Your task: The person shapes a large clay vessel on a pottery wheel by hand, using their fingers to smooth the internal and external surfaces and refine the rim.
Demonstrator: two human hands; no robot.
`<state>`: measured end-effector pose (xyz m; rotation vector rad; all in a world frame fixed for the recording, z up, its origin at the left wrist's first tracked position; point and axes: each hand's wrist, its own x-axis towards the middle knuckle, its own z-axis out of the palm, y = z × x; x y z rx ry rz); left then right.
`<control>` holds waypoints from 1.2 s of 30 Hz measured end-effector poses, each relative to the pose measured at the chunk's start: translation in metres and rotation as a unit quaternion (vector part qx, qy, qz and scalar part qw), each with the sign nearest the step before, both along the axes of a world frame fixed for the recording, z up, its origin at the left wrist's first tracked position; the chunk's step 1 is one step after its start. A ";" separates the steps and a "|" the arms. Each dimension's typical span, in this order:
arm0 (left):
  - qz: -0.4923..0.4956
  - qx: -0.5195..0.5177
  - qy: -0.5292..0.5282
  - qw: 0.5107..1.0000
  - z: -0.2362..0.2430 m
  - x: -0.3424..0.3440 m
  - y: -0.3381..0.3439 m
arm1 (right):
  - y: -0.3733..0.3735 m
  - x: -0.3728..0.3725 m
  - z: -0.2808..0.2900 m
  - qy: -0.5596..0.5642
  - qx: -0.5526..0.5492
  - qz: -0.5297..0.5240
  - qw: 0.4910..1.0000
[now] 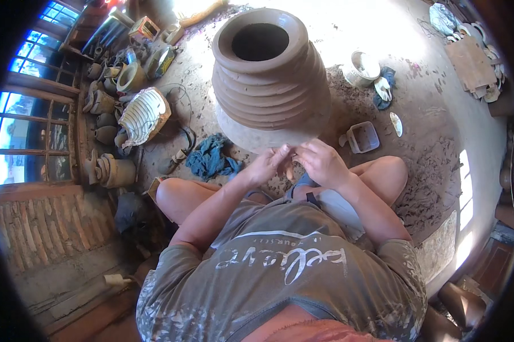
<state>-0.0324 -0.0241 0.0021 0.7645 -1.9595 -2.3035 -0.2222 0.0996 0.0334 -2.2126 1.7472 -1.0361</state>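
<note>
A large ridged clay pot point(268, 85) with a wide rim and a dark open mouth stands upright in front of me, on a pale round base point(234, 128). Just on the near side of that base, my left hand point(268, 165) and my right hand point(323, 164) meet with their fingertips together. Both hands have curled, pinching fingers. Whatever lies between the fingertips, if anything, is too small or hidden to make out. The pot's wall appears apart from my fingers.
A crumpled blue-green cloth point(211, 157) lies left of the pot. To the right are a clear plastic tub point(364, 137), a pale bucket point(361, 68) and a glove point(383, 88). Several pots point(117, 171) line the left wall by a ribbed white-and-brown piece point(146, 117). Clay scraps point(431, 176) litter the floor.
</note>
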 end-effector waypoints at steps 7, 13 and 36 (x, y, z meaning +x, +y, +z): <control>0.098 0.000 -0.007 0.995 0.021 -0.014 0.027 | 0.008 0.010 0.000 -0.077 0.005 -0.048 0.996; 0.115 0.051 -0.046 0.991 0.010 -0.010 0.035 | 0.009 0.004 -0.008 -0.029 0.015 0.012 0.999; -0.041 -0.590 -0.243 0.769 -0.056 0.005 -0.001 | 0.016 0.002 0.000 -0.317 0.057 -0.198 0.926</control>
